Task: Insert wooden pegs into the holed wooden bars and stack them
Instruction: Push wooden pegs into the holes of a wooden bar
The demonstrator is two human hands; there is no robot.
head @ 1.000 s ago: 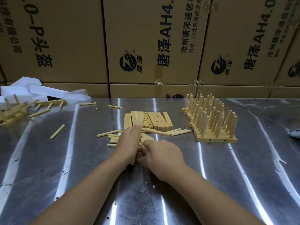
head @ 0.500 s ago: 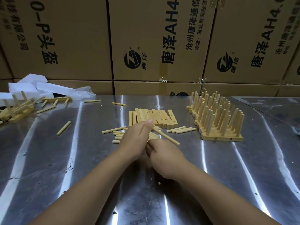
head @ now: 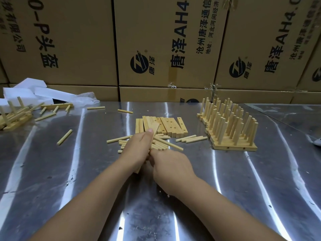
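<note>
Bar mostly hidden in left hand grip, only its end shows past the fingertips. Right hand fingertips tucked under, contents unreadable.

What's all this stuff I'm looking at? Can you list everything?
Cardboard boxes: several, brown, stacked behind table.
Table: one, shiny metal, underneath everything.
Foam blocks: few, white, far left.
Holed bars: one row, pale wood, centre.
Loose pegs: many, pale wood, scattered centre and left.
Pegged bars: many, pale wood, right; some far left.
Held bar: one, pale wood, gripped, centre front.
Left hand: one, grips that bar.
Right hand: one, beside left, fingers hidden.
</note>
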